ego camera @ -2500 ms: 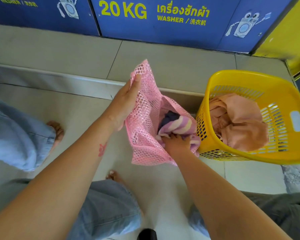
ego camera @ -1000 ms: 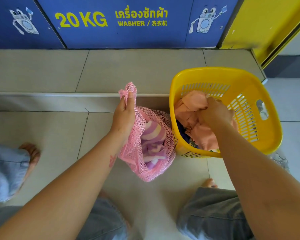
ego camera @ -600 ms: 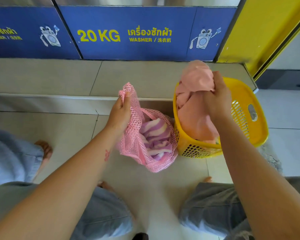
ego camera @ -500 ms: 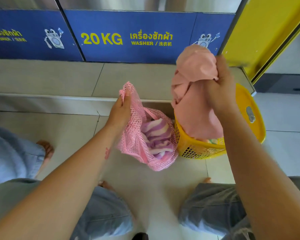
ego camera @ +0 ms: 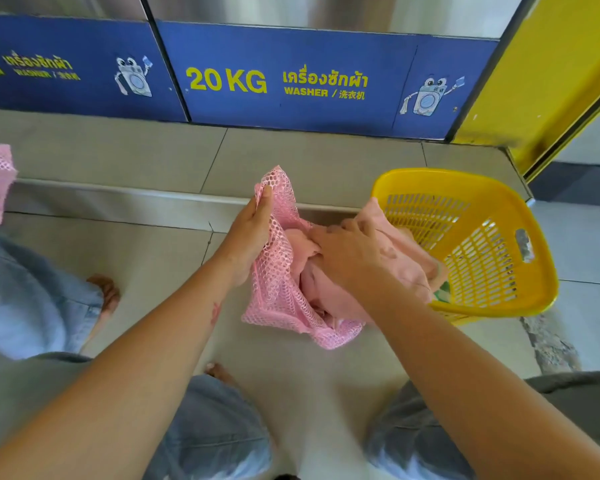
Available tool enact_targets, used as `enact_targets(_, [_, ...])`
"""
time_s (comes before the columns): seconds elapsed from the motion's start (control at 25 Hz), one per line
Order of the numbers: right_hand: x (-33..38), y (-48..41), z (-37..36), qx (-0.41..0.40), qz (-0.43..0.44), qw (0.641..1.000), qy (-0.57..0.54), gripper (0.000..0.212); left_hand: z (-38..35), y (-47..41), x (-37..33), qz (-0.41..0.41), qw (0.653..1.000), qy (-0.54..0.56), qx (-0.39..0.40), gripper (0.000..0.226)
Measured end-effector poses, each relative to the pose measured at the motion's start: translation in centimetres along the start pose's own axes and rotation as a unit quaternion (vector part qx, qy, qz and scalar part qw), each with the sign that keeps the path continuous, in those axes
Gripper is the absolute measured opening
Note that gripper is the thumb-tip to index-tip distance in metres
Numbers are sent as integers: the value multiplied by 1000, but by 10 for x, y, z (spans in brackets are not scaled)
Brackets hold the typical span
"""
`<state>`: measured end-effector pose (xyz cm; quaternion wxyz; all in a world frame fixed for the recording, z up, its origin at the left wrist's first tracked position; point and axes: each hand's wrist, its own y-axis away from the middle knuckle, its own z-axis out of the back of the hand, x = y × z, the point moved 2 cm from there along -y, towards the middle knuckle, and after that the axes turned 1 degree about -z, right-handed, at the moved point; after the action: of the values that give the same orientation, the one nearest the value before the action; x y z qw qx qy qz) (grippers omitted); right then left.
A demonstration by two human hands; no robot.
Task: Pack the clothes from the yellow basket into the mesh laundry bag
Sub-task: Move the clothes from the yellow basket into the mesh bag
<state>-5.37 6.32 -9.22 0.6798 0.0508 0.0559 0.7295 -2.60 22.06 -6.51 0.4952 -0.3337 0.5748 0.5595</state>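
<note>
Tiled floor, centre frame: left hand pinches limp mesh laundry bag rim; right hand clutches pink garment, judged soft, light, best taken bunched.

Centre frame, a pink honeycomb-mesh bag holds a plain peach-pink garment beside a yellow slatted basket, with blue panels lettered in yellow across the top, beige tiles below and pale blue jeans lower left.

Left hand pinch grip, right hand curled, arms forward
</note>
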Motion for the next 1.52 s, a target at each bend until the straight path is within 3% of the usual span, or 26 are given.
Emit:
enact_targets(0.16, [-7, -4, -12, -65, -28, 997, 43, 46, -2, 0, 0, 1, 1000, -19, -5, 62])
enact_targets(0.28, [-33, 1, 2, -34, -42, 999, -4, 91, -4, -1, -2, 1, 1000, -24, -16, 60])
enact_targets(0.4, [-73, 12, 10, 33, -118, 982, -142, 122, -7, 2, -4, -1, 999, -39, -20, 60])
enact_targets(0.56, [-110, 23, -14, 111, -129, 909, -381, 127, -8, 4, -5, -14, 999, -41, -17, 60])
enact_targets(0.64, [-110, 24, -20, 128, -137, 889, -417, 114, -8, 4, -4, -14, 999, -45, -22, 59])
enact_targets(0.8, [-110, 8, -16, 102, -133, 914, -369, 69, -7, 4, -5, -16, 998, -48, -33, 58])
enact_targets(1.0, [-83, 12, 44, -10, -65, 980, -187, 29, -7, 5, -8, -34, 997, -68, -14, 57])
enact_targets(1.12, [-47, 18, 96, -76, -12, 990, -119, 19, -13, 7, -13, -38, 998, -53, 8, 52])
enact_targets(1.24, [-4, 14, 96, -84, 31, 989, -115, 13, -14, 7, -18, -50, 998, -39, 3, 47])
enact_targets(1.36, [20, 6, 44, -73, 15, 992, -101, 23, -16, 14, -19, -80, 992, -98, 5, 48])
enact_targets(1.52, [19, -6, -25, 60, -11, 994, 93, 73, -15, 14, -16, -80, 990, -112, 7, 56])
